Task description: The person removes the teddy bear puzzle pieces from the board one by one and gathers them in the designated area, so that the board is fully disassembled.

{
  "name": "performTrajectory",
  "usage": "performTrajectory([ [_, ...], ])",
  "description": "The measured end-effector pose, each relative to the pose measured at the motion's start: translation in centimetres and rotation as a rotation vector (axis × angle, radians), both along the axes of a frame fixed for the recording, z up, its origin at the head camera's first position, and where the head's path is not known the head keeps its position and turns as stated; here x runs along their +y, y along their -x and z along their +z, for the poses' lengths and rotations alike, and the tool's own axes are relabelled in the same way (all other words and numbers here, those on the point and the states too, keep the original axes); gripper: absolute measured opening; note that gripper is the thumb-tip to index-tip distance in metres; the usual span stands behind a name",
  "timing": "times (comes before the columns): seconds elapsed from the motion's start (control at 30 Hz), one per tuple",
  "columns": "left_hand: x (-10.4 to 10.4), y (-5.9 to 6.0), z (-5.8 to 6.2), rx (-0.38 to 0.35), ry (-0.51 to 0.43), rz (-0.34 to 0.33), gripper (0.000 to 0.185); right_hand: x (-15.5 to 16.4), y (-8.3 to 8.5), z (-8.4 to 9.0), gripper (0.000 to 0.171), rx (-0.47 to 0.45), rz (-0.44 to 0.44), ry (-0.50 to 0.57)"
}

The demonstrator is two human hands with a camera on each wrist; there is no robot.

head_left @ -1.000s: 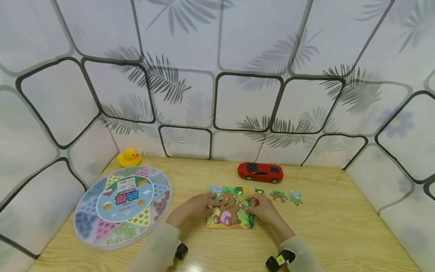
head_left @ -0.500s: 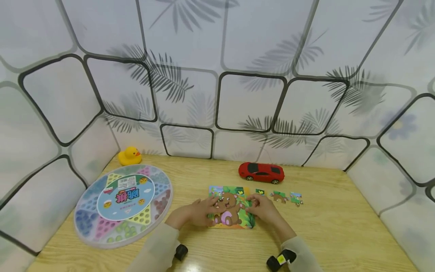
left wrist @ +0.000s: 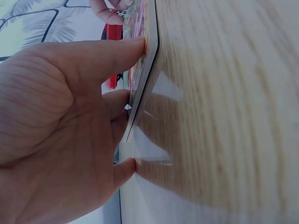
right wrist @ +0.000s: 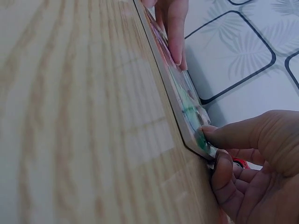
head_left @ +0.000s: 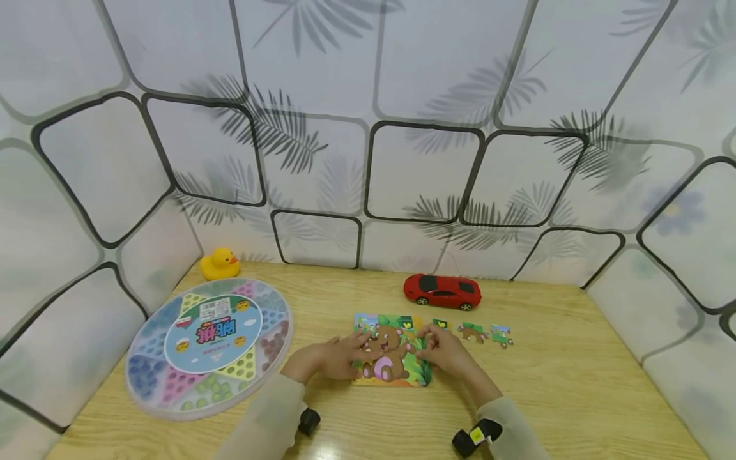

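A jigsaw puzzle (head_left: 397, 374) with a brown bear picture lies flat on the wooden table. My left hand (head_left: 339, 358) rests on its left side, fingers stretched over the picture. In the left wrist view, the thumb (left wrist: 133, 46) presses the near edge, and another fingertip touches the table. At the puzzle's right edge, my right hand (head_left: 450, 353) pinches a green puzzle piece (right wrist: 202, 139) between thumb and curled index finger. Whether that piece is lifted from the board I cannot tell. Behind the right hand are loose puzzle pieces (head_left: 473, 332), one partly hidden by the fingers.
A red toy car (head_left: 441, 292) stands behind the puzzle. On the left lies a big round Chinese checkers set (head_left: 209, 348), with a yellow rubber duck (head_left: 220, 264) behind it. Patterned cloth walls (head_left: 422, 172) close off the back and sides of the table (head_left: 575, 383).
My left hand has settled flatter over the puzzle's left side. The right hand stays at the right edge, its fingers shifting only slightly. The loose pieces have not moved.
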State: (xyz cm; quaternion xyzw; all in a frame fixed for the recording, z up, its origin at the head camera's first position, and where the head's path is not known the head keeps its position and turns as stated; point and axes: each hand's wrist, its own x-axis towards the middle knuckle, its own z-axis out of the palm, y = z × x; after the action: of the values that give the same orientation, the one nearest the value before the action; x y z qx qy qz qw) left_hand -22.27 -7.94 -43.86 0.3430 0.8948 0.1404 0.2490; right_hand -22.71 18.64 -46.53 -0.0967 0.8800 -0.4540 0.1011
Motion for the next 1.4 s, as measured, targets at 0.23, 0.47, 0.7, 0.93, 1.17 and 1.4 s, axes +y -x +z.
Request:
performTrajectory([
  [0.23,0.1,0.0,-0.1,0.018,0.021,-0.002,0.055,-0.6,-0.4,0.3,0.025,0.047,-0.053,-0.031],
  [0.47,0.0,0.1,-0.1,0.006,-0.001,0.005,0.055,-1.7,-0.6,0.8,0.013,0.072,-0.152,-0.037],
  [0.7,0.0,0.0,0.0,0.004,0.002,0.013,0.055,-1.9,-0.3,0.8,0.01,0.012,-0.194,0.012],
  [0.93,0.0,0.1,0.0,0.009,-0.008,0.007,0.056,-1.6,0.3,0.5,0.005,-0.041,-0.196,0.023],
  [1.17,-0.1,0.1,-0.2,0.029,-0.001,0.004,0.051,-1.0,0.3,0.1,0.006,-0.062,-0.182,0.092],
  [1.4,-0.1,0.0,-0.1,0.029,-0.009,0.004,0.05,-0.3,0.5,0.0,0.013,-0.131,-0.176,0.179],
])
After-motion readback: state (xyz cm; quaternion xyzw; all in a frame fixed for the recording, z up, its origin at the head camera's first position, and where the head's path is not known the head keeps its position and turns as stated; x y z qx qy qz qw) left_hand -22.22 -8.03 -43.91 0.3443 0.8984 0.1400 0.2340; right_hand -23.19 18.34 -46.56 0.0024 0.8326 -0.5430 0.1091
